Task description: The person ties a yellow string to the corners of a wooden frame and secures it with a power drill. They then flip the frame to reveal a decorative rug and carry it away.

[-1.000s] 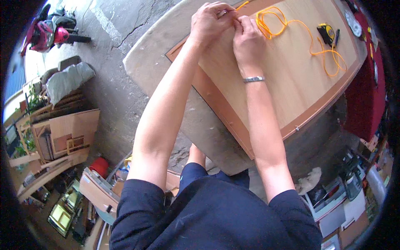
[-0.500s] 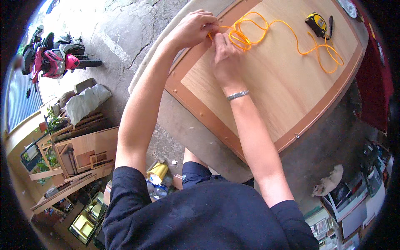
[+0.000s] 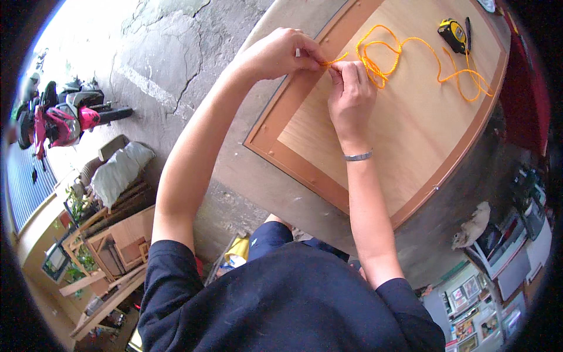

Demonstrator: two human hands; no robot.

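An orange twisted rope (image 3: pixel 399 54) lies in loose loops on a plywood panel (image 3: pixel 316 138) with a brown border. My left hand (image 3: pixel 284 54), over the panel's left border, pinches the rope near its end. Just to its right, my right hand (image 3: pixel 353 97) also has its fingertips closed on the rope, close to the left fingers. A short rope end sticks up between the two hands. The exact crossing of the strands is hidden by my fingers. A metal band (image 3: pixel 358 156) circles my right wrist.
A yellow and black tape measure (image 3: pixel 453 35) and a dark slim pen-like tool (image 3: pixel 468 34) lie at the panel's far right, by the rope's other loops. A pink motorcycle (image 3: pixel 64 120) stands left. Wood scraps (image 3: pixel 120 234) lie lower left; a light-furred animal (image 3: pixel 472 226) is lower right.
My hands have drawn slightly apart, and a short rope end now shows between them. The loops beside my right hand have shifted and opened up. The whole view has moved a little.
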